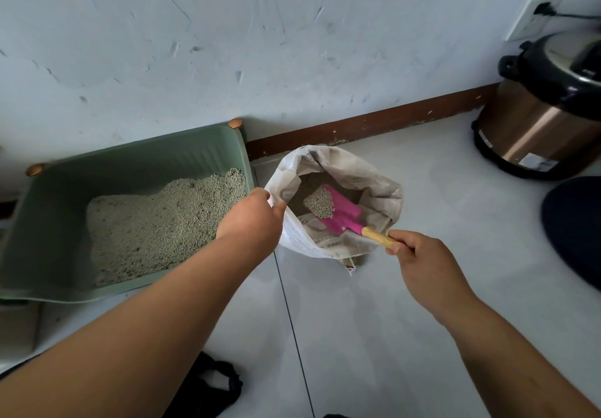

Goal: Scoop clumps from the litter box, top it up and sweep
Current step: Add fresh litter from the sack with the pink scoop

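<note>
A green litter box (48, 196) sits on the floor at the left, against the wall, with grey litter (156, 222) heaped toward its right side. Just right of it stands an open white woven sack (305, 238) of litter. My left hand (252, 219) grips the sack's left rim. My right hand (426, 264) holds the wooden handle of a pink scoop (341, 219). The scoop's blade is inside the sack's mouth and carries a small pile of granules.
A metallic pressure cooker (546, 115) stands at the right by the brown skirting board (374, 124), plugged into a wall socket (533, 17). A dark round object (575, 225) lies at the right edge. A black strap (211, 385) lies on the tiled floor near me.
</note>
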Demonstrator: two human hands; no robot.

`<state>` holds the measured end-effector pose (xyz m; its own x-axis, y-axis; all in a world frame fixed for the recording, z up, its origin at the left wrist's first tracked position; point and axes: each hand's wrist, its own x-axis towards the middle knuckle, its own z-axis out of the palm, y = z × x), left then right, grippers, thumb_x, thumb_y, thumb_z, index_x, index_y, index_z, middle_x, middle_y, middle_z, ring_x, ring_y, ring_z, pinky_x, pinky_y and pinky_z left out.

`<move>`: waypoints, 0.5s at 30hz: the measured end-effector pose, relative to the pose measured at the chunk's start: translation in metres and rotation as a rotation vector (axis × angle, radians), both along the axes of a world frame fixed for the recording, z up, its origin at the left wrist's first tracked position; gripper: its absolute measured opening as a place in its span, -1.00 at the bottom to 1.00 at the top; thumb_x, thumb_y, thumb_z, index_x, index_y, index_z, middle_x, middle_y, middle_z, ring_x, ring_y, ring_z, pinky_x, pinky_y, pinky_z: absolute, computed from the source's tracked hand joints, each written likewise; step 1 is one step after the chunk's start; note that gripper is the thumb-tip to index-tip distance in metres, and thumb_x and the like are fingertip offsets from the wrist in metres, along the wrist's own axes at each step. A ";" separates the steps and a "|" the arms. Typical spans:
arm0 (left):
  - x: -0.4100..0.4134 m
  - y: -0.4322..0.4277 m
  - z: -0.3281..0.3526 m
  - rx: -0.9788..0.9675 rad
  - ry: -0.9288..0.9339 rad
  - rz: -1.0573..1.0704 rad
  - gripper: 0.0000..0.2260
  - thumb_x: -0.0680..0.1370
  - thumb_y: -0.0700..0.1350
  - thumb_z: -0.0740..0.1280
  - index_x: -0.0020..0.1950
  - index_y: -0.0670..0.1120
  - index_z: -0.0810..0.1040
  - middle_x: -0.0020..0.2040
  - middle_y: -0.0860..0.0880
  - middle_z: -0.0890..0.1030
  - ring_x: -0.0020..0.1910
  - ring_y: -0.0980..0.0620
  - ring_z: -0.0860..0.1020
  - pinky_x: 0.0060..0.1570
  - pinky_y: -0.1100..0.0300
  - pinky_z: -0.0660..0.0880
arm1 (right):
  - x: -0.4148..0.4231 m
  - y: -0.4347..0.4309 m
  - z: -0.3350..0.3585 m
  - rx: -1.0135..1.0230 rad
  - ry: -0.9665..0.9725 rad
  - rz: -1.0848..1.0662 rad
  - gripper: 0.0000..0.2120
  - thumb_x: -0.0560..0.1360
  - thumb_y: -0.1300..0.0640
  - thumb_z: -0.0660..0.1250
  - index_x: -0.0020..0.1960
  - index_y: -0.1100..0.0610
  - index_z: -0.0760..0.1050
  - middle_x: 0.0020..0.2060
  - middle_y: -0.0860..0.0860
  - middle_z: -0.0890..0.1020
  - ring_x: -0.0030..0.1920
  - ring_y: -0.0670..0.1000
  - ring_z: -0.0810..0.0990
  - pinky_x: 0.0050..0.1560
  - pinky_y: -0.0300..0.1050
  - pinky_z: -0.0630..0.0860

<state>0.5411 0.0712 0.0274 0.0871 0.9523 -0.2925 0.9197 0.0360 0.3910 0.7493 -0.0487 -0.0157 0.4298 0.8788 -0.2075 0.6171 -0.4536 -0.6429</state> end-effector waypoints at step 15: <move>-0.025 -0.003 0.007 0.036 -0.038 0.054 -0.62 0.66 0.04 0.21 0.44 -0.07 0.40 0.25 -0.08 0.60 0.14 -0.08 0.59 0.13 -0.04 0.56 | -0.058 0.123 0.002 -0.444 -0.481 0.324 -0.74 0.57 0.21 0.24 0.22 0.24 0.51 0.16 0.18 0.56 0.18 0.18 0.54 0.12 0.01 0.48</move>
